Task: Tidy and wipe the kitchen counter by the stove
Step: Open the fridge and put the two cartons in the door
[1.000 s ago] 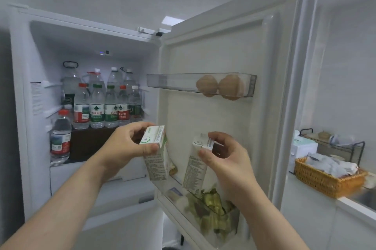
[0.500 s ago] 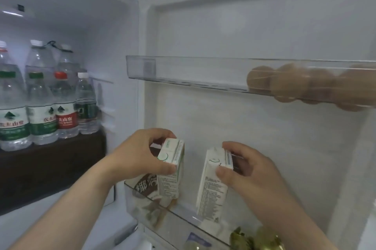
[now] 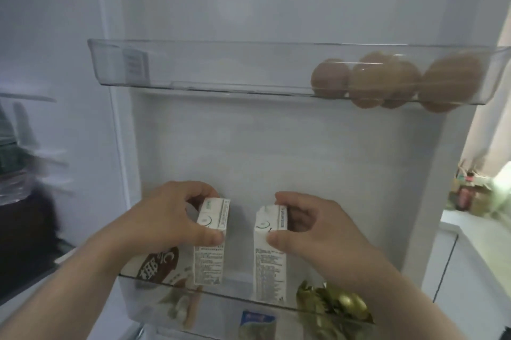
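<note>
Two small white drink cartons stand upright, side by side, in the lower bin [image 3: 210, 296] of the open fridge door. My left hand [image 3: 166, 218] grips the top of the left carton [image 3: 211, 240], thumb at the front and fingers behind. My right hand [image 3: 312, 229] holds the top of the right carton [image 3: 269, 254] the same way. The cartons' bases sit behind the bin's clear front wall.
A brown-labelled pack [image 3: 160, 265] leans left of the cartons and gold-wrapped items [image 3: 337, 303] lie to the right. Several brown eggs [image 3: 387, 79] sit in the upper door bin [image 3: 193, 68]. The fridge interior with blurred bottles [image 3: 16, 162] is at left, a counter [image 3: 481, 226] at right.
The view has moved closer to the door. Both hands have lowered the cartons further into the lower door bin, and the cartons now stand more upright.
</note>
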### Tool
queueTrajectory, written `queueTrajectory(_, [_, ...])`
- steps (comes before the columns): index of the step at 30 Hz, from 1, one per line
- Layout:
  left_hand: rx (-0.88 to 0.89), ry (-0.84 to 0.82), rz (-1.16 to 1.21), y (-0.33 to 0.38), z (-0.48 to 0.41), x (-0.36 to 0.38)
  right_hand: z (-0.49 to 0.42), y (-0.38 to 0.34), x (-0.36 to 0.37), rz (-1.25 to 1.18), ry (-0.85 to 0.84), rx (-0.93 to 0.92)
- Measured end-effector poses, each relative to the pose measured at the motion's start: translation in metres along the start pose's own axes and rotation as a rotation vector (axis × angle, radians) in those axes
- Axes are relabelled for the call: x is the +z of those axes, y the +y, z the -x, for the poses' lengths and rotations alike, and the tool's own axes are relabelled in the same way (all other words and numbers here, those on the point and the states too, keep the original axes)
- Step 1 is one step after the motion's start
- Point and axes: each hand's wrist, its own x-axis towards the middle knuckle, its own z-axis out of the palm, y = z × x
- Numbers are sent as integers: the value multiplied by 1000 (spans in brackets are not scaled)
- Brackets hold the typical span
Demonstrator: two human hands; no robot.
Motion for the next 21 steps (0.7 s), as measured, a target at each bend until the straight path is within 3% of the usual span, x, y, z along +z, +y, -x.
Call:
queueTrajectory(9, [15,-157,65,-43,-2,-2,-5,2,30,66,161,63])
queueTrajectory(17, [42,-189,109,-49,-6,-4,-16,11,48,116,140,84])
queueTrajectory(21, [41,-194,23,-47,-7,0,-15,17,51,121,100,102])
